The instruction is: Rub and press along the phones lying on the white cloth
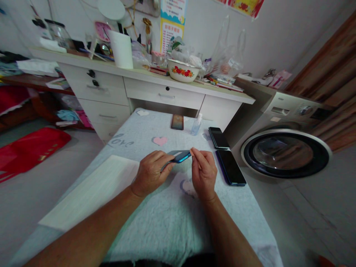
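Note:
Above the cloth-covered table (pixel 167 230), my left hand (pixel 152 171) grips a blue-edged phone (pixel 182 156) by its left end, tilted so its lower edge faces me. My right hand (pixel 204 172) is closed at the phone's right end, thumb and forefinger pinched at its corner; whether something small is between them is too small to tell. Two dark phones, one (pixel 218 138) behind the other (pixel 230 167), lie right of my right hand. A clear spray bottle (pixel 196 125) stands farther back, beside a small brown blurred item (pixel 177 122).
A long white sheet (pixel 97 191) lies on the table's left side. Behind stands a white desk (pixel 164 95) bearing a flowered bowl (pixel 183 71) and a paper roll (pixel 121 49). A washing machine (pixel 278 137) is at the right, a red bag (pixel 33 150) on the left floor.

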Demonstrator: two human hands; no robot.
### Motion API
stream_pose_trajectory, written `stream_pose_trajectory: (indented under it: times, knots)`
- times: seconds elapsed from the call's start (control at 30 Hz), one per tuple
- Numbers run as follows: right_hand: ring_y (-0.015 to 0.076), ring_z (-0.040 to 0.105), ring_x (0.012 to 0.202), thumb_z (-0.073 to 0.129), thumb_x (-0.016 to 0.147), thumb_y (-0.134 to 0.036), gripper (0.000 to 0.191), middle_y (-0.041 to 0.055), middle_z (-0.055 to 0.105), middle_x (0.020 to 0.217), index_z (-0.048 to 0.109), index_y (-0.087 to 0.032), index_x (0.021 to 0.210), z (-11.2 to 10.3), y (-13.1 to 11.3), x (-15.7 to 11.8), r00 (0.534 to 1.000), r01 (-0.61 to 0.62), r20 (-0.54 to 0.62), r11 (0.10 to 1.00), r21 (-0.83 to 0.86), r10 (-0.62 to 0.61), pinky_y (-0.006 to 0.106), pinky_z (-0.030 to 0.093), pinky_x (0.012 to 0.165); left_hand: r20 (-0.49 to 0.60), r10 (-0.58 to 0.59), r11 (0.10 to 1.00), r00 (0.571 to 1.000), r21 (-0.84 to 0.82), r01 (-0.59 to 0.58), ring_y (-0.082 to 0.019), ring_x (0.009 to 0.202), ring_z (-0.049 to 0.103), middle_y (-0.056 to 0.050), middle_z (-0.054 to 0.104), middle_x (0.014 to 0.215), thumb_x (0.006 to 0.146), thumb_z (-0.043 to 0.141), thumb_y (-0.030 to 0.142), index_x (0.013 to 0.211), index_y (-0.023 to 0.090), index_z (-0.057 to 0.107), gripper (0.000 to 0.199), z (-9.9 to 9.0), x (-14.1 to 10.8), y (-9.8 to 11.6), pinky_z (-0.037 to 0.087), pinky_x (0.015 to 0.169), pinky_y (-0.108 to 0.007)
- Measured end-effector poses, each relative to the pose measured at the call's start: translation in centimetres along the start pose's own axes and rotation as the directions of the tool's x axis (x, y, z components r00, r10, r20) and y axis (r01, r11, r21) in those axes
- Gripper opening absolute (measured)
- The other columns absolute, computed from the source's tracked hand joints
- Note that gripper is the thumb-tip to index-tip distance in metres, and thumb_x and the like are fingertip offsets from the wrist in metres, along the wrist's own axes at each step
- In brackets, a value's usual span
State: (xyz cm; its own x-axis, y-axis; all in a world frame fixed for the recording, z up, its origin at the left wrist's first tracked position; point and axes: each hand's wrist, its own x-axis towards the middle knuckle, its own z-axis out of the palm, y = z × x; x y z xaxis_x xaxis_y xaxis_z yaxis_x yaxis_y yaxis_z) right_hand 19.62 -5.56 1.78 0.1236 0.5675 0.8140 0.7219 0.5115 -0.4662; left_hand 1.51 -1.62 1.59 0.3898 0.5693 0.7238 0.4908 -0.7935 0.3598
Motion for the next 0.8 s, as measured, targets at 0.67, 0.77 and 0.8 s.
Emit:
stream_pose_trajectory:
  times: [0.67,0.77,0.8]
  knots:
    - [0.0137,0.06,0.086,0.05,0.089,-0.008,0.042,0.0054,0.057,0.096,0.059,-0.027,0.125,0.0,-0.6,0.0,0.999,0.041,0.015,0.998,0.051,-0.042,0.029,0.052,0.077,0.008,-0.008,1.0,1.0,0.005,0.008,-0.017,0.077,0.058,-0.004,0.064,0.081,0.089,0.057,0.027,0.098,0.016,0.066,0.016,-0.2,0.0,0.0,0.047,0.071,-0.031]
    - [0.0139,0.06,0.087,0.05,0.088,-0.007,0.045,0.0057,0.057,0.097,0.056,-0.028,0.128,0.1,-1.0,-0.1,0.997,0.077,0.023,0.995,0.06,-0.078,0.029,0.052,0.078,0.011,-0.006,1.0,1.0,0.002,0.006,-0.017,0.076,0.058,-0.004,0.064,0.081,0.089,0.056,0.026,0.098,0.017,0.066,0.016,-0.1,0.0,-0.1,0.047,0.07,-0.031]
    - [0.014,0.06,0.087,0.05,0.088,-0.006,0.047,0.0058,0.057,0.097,0.056,-0.028,0.129,0.2,-1.1,-0.2,0.996,0.085,0.029,0.994,0.064,-0.086,0.029,0.052,0.078,0.009,-0.005,1.0,1.0,0.002,0.005,-0.017,0.075,0.057,-0.004,0.064,0.081,0.089,0.056,0.026,0.098,0.017,0.065,0.015,-0.1,0.0,-0.1,0.047,0.069,-0.03]
